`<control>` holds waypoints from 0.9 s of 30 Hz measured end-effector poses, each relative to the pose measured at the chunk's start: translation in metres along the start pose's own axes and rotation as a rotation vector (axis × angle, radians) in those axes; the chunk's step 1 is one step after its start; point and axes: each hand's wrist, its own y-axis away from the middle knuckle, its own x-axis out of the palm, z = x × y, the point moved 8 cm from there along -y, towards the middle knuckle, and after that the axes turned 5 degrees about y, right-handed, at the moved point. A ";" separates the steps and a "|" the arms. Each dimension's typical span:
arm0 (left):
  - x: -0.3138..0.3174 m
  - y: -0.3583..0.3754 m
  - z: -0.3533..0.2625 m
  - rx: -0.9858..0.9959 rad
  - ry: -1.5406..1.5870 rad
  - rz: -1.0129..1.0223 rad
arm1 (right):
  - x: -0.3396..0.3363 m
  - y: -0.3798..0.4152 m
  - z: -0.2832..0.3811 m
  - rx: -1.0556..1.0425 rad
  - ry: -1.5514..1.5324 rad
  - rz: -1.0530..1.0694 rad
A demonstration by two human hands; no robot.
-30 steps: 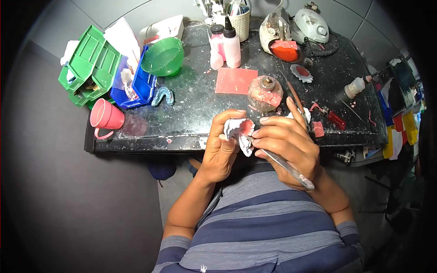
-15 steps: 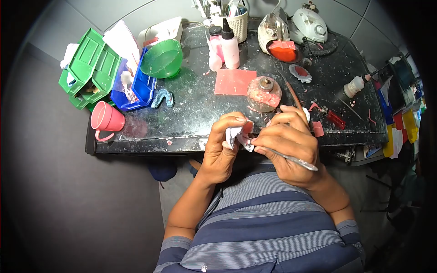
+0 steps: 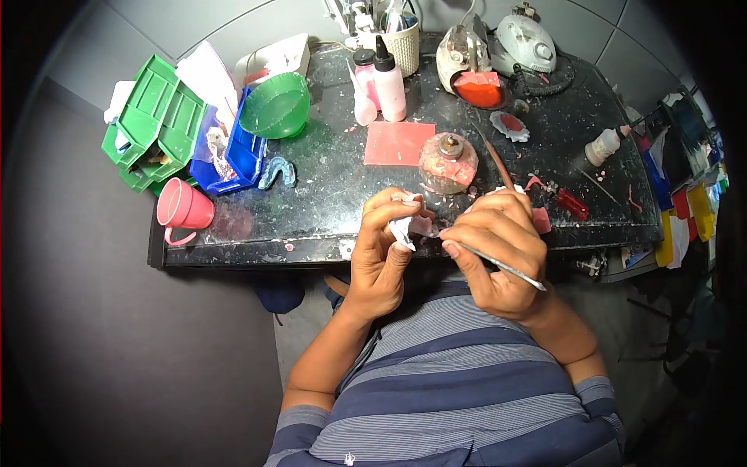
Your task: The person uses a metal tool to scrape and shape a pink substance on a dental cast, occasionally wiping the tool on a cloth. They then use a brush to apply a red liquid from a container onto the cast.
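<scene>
My left hand [image 3: 377,261] is closed on a small white plaster dental cast [image 3: 401,232] with pink wax on it, held up in front of the bench edge. In my right hand [image 3: 504,245] a slim metal wax carver [image 3: 507,269] is gripped like a pen, its handle end pointing down to the right. The carver's working tip is beside the cast; whether it touches cannot be made out. Just beyond the hands stands a glass spirit lamp [image 3: 448,165] with pink pieces on it. A pink wax sheet [image 3: 398,143] lies behind the lamp.
On the black bench [image 3: 327,187] are a pink mug [image 3: 185,204], green bowl [image 3: 275,105], blue bin [image 3: 250,156], pink bottle [image 3: 390,86], red-handled tool [image 3: 573,204] and another plaster cast [image 3: 510,126]. A brown-handled tool [image 3: 498,159] lies near my right hand.
My left hand has turned the cast, so its white side shows differently. The carver has tilted slightly, and my right hand has shifted a little. The bench items stay in place.
</scene>
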 end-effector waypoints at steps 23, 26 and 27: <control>-0.001 -0.002 0.008 -0.198 0.269 -0.130 | -0.007 0.005 -0.016 0.113 -0.023 -0.085; -0.002 -0.002 0.013 -0.263 0.408 -0.161 | -0.007 0.009 -0.022 0.147 -0.043 -0.083; -0.003 -0.002 0.014 -0.262 0.389 -0.160 | -0.007 0.009 -0.023 0.150 -0.032 -0.091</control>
